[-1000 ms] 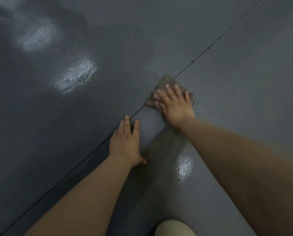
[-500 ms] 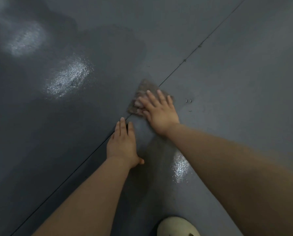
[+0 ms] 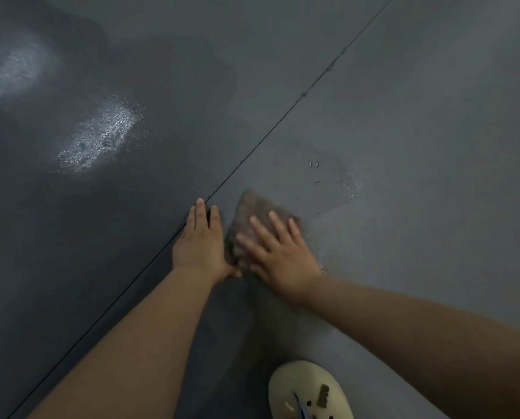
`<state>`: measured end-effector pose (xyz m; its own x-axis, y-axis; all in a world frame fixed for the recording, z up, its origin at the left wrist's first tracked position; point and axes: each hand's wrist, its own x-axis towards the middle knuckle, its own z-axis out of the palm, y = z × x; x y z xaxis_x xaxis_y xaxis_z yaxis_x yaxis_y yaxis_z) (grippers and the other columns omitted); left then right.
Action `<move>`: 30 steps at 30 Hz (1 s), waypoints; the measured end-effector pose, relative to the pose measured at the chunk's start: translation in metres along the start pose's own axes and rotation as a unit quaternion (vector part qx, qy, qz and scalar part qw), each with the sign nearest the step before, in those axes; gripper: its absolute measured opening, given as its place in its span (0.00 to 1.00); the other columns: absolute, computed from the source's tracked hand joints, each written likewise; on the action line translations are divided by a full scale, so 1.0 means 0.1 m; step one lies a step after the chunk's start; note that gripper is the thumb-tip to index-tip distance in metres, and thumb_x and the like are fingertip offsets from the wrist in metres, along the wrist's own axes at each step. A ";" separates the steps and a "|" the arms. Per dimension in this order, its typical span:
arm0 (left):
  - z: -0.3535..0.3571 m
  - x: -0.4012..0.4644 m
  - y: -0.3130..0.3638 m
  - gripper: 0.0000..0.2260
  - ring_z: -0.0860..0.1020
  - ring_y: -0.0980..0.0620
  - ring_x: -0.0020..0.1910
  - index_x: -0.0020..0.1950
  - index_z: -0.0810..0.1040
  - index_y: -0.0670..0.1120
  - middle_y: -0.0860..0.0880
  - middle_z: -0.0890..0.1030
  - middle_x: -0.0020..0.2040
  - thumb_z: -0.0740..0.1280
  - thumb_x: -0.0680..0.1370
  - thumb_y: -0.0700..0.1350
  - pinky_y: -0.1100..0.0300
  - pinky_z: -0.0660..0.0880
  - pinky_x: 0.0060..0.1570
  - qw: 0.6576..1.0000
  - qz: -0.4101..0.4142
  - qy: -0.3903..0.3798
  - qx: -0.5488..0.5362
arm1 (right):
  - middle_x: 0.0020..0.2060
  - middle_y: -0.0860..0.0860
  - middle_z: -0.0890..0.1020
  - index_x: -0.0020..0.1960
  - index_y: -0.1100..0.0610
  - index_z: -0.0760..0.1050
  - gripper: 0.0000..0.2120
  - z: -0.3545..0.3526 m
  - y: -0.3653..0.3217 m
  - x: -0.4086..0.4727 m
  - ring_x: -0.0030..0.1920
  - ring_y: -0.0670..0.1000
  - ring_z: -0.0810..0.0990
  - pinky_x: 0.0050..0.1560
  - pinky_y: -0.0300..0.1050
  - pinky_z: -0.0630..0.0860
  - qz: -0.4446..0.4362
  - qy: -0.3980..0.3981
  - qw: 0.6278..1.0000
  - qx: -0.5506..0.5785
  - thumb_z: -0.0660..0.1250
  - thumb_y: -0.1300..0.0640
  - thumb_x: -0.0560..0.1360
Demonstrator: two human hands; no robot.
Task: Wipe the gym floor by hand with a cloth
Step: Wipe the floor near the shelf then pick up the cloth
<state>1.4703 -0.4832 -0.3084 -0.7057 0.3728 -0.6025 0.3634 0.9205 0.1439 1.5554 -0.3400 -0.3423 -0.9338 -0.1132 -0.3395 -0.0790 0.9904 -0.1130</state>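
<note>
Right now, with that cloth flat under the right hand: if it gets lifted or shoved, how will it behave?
Probably floppy: the cloth lies crumpled and flat beneath the right hand, holding no shape of its own. Likely damp, so heavier than it looks, since droplets and a wet sheen mark the floor beside it. Pushed under spread fingers, it should slide, though loose edges may bunch.

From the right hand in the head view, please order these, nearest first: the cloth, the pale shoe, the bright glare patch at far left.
1. cloth, directly under the right hand
2. pale shoe, below, bottom edge
3. glare patch, far upper left
</note>
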 end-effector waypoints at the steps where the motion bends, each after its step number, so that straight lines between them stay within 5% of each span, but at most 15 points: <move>1: 0.02 -0.01 -0.01 0.54 0.39 0.45 0.77 0.77 0.38 0.43 0.42 0.35 0.77 0.73 0.68 0.60 0.54 0.51 0.74 1.000 0.007 0.006 0.002 | 0.68 0.54 0.73 0.70 0.46 0.68 0.26 0.05 0.00 -0.10 0.68 0.64 0.70 0.63 0.66 0.66 -0.031 -0.007 0.999 -0.022 0.50 0.42 0.74; 6: 0.13 -0.18 -0.01 0.48 0.43 0.46 0.77 0.78 0.39 0.45 0.43 0.38 0.78 0.69 0.73 0.59 0.54 0.50 0.74 0.998 0.034 0.045 0.003 | 0.68 0.52 0.74 0.70 0.45 0.61 0.24 0.12 0.34 -0.37 0.67 0.61 0.72 0.61 0.65 0.69 -0.048 -0.012 0.998 -0.026 0.51 0.42 0.75; 9: 0.20 -0.31 0.04 0.44 0.44 0.44 0.77 0.78 0.40 0.47 0.44 0.39 0.78 0.66 0.75 0.60 0.52 0.51 0.74 0.997 0.046 0.051 0.032 | 0.69 0.53 0.71 0.72 0.47 0.59 0.27 0.08 0.67 -0.42 0.69 0.64 0.69 0.62 0.68 0.68 0.088 -0.026 0.996 0.017 0.50 0.42 0.74; 12: 0.28 -0.43 0.07 0.46 0.44 0.42 0.77 0.78 0.40 0.49 0.44 0.39 0.78 0.68 0.73 0.61 0.48 0.52 0.73 0.998 0.025 0.028 0.042 | 0.77 0.50 0.51 0.77 0.44 0.47 0.35 0.11 0.77 -0.58 0.76 0.60 0.47 0.72 0.63 0.44 0.257 -0.003 0.963 0.084 0.35 0.36 0.71; 15: 0.34 -0.53 0.04 0.48 0.43 0.42 0.77 0.78 0.40 0.51 0.44 0.39 0.77 0.70 0.72 0.61 0.47 0.51 0.73 0.999 0.003 0.010 0.043 | 0.77 0.53 0.44 0.78 0.47 0.44 0.33 0.10 0.45 -0.64 0.76 0.62 0.40 0.72 0.64 0.40 0.366 0.002 0.920 0.139 0.37 0.37 0.75; 18: 0.38 -0.64 -0.01 0.47 0.44 0.43 0.77 0.78 0.40 0.51 0.44 0.40 0.78 0.70 0.72 0.59 0.49 0.51 0.73 0.999 -0.012 0.005 0.046 | 0.76 0.55 0.39 0.77 0.48 0.39 0.28 0.15 -0.08 -0.62 0.75 0.64 0.37 0.71 0.65 0.38 0.306 -0.052 0.940 0.139 0.48 0.46 0.82; 21: 0.41 -0.76 -0.08 0.47 0.46 0.43 0.77 0.78 0.40 0.50 0.43 0.41 0.78 0.70 0.72 0.59 0.50 0.52 0.73 0.998 -0.024 0.004 0.061 | 0.73 0.56 0.65 0.74 0.49 0.58 0.30 0.17 -0.43 -0.69 0.71 0.67 0.62 0.64 0.69 0.60 0.126 -0.046 0.986 0.096 0.57 0.47 0.73; 24: 0.46 -0.87 -0.14 0.47 0.47 0.43 0.77 0.78 0.40 0.50 0.43 0.42 0.78 0.70 0.72 0.59 0.50 0.53 0.73 0.996 -0.046 0.000 0.071 | 0.68 0.52 0.73 0.70 0.46 0.62 0.27 0.17 -0.30 -0.78 0.66 0.62 0.72 0.61 0.63 0.66 -0.009 -0.079 0.997 0.024 0.52 0.44 0.71; 27: 0.51 -0.96 -0.17 0.47 0.47 0.43 0.77 0.78 0.40 0.50 0.43 0.42 0.78 0.69 0.73 0.60 0.50 0.53 0.73 0.995 -0.070 -0.011 0.073 | 0.71 0.53 0.69 0.73 0.47 0.59 0.29 0.19 0.01 -0.94 0.70 0.63 0.67 0.64 0.64 0.64 0.054 -0.082 0.994 0.040 0.50 0.44 0.73; 30: 0.56 -1.05 -0.16 0.44 0.49 0.43 0.77 0.78 0.42 0.50 0.43 0.43 0.78 0.67 0.74 0.59 0.50 0.54 0.73 0.995 -0.080 -0.015 0.061 | 0.75 0.49 0.43 0.75 0.44 0.39 0.30 0.28 0.12 -1.22 0.75 0.59 0.40 0.71 0.59 0.40 0.212 -0.037 0.970 0.110 0.38 0.39 0.74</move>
<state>1.5727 -0.5432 -0.2911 -0.7427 0.2163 -0.6337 0.3191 0.9463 -0.0511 1.6784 -0.3169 -0.3286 -0.8382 0.2869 -0.4638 0.3903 0.9096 -0.1427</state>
